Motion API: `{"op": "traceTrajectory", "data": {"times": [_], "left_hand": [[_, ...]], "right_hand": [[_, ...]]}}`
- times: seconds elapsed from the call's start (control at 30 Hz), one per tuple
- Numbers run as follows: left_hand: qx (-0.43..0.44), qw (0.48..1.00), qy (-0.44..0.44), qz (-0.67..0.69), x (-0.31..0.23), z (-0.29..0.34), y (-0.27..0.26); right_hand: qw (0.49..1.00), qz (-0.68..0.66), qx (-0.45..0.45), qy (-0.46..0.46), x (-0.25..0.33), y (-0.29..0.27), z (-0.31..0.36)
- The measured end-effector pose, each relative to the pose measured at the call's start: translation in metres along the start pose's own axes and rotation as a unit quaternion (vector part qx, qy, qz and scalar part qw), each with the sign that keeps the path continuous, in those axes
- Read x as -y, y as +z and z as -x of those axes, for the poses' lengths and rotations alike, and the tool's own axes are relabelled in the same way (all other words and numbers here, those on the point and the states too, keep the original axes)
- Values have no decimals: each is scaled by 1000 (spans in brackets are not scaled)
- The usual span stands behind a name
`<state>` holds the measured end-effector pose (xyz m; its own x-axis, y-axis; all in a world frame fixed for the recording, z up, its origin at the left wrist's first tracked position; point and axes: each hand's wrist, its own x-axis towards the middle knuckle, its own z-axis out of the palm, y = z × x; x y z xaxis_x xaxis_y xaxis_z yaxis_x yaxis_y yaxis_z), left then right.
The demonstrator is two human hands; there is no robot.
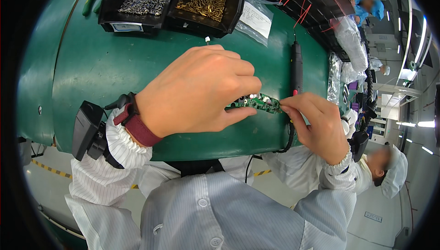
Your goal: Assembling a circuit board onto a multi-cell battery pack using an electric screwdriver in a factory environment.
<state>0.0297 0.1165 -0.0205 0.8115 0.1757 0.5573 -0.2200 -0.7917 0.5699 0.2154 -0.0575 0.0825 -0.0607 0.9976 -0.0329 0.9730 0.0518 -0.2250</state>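
You hold a narrow green circuit board (268, 102) in both hands over a green-topped workbench (105, 69), in what looks like the middle of handwork on a single piece. Small white components show on the board's face, so it appears at least partly populated; your fingers cover much of the rest, and how much remains to be done on it cannot be told from this view. A black pen-shaped electric screwdriver (297, 67) lies out of your grasp beyond the board, its tip pointing away from you. Near the bins, well apart from the board, a small white part (207, 39) sits loose on the bench. A black plastic bin of small silver-coloured hardware (151, 24) and a black plastic bin of brass-coloured cylindrical pieces (206, 28) stand well stocked at the far edge, both untouched by you.

The board lies between your hands, slanting slightly down to the right. Your left hand (201, 92), palm down, has the board's left part in a narrow grip between thumb and fingers, the far end hidden beneath. Your right hand (321, 122) pinches the right end with thumb and forefinger almost together; exactly what lies under those fingertips is hidden.
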Motion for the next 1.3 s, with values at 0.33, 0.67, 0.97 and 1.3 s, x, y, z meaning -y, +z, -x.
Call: {"op": "traceTrajectory", "data": {"times": [0.33, 0.67, 0.97, 1.3], "left_hand": [[-18, 1000, 1, 2, 1, -1, 2], [-9, 1000, -2, -4, 0, -1, 1], [-6, 1000, -1, -7, 1, -1, 0], [-10, 1000, 0, -2, 0, 0, 0]], "right_hand": [[993, 92, 16, -75, -1, -1, -6], [988, 114, 72, -81, 1, -6, -15], [992, 78, 81, -50, -4, -3, -15], [993, 70, 88, -29, -12, 2, -13]]}}
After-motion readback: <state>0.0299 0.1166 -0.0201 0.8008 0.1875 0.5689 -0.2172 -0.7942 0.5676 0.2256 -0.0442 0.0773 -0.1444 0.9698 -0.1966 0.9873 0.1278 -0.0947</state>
